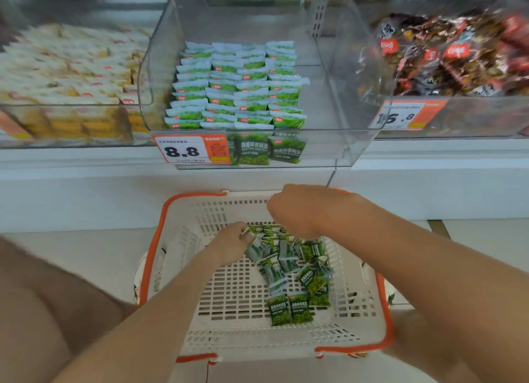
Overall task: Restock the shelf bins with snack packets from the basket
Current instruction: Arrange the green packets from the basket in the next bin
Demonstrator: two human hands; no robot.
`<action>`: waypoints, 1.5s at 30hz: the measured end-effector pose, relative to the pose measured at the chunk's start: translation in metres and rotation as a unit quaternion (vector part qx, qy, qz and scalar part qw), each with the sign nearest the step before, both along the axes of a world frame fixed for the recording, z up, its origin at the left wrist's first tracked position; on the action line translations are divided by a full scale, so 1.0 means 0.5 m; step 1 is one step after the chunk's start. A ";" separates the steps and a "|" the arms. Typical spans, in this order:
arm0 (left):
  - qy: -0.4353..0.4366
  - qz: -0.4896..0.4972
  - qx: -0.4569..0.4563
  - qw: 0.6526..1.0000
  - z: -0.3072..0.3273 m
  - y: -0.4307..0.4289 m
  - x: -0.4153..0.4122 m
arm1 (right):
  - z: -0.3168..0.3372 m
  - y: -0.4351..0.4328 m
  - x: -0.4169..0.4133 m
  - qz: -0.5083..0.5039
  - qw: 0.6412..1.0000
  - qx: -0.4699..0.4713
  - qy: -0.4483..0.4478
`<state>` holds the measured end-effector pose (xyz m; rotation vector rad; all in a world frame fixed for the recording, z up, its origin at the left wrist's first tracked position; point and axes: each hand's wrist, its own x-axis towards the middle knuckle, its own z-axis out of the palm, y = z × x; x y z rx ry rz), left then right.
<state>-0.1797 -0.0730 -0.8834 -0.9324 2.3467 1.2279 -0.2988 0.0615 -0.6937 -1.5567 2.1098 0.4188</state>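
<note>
Both forearms extended, left hand (pixel 232 241) gripping packets (pixel 255 248), right hand (pixel 296 211) curled

This is a shop, seen at a snack shelf. Three clear plastic bins stand side by side on a white shelf (pixel 429 159). The middle bin (pixel 329 145) holds green pea packets (pixel 237 87) in neat rows, the left bin (pixel 71 105) pale yellow packets (pixel 71 76), and the right bin (pixel 472 116) dark red-brown packets (pixel 446 56). An orange price tag (pixel 191 150) reading 8.8 sits at the middle bin's front left corner. A second price tag (pixel 406 115) is at the right bin's front left corner. A white shopping basket (pixel 186 225) with an orange rim stands on the floor (pixel 86 253) below the shelf's front edge.
</note>
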 end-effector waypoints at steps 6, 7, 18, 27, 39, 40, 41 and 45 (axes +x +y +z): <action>0.044 0.036 0.229 0.972 0.238 0.025 -0.026 | 0.082 0.028 -0.005 0.012 0.998 -0.066 -0.020; 0.053 0.039 0.252 0.965 0.273 0.030 -0.030 | 0.092 0.035 -0.004 0.019 0.998 -0.063 -0.019; 0.146 0.036 0.289 0.945 0.552 0.052 -0.016 | 0.212 0.075 -0.038 -0.125 0.927 -0.338 -0.109; 0.313 -0.032 0.143 0.938 0.573 0.019 -0.035 | 0.247 0.069 -0.071 -0.289 0.830 -0.400 -0.259; 0.259 -0.100 -0.319 0.906 0.561 -0.012 -0.080 | 0.234 0.018 -0.151 -0.233 0.863 -0.449 -0.006; 0.246 -0.116 -0.324 0.906 0.563 -0.013 -0.084 | 0.231 0.010 -0.154 -0.221 0.877 -0.426 -0.004; 0.239 -0.138 -0.319 0.907 0.569 -0.010 -0.088 | 0.227 0.001 -0.155 -0.211 0.892 -0.400 -0.005; 0.217 -0.194 -0.264 0.920 0.587 -0.007 -0.105 | 0.209 -0.034 -0.162 -0.184 0.940 -0.287 -0.010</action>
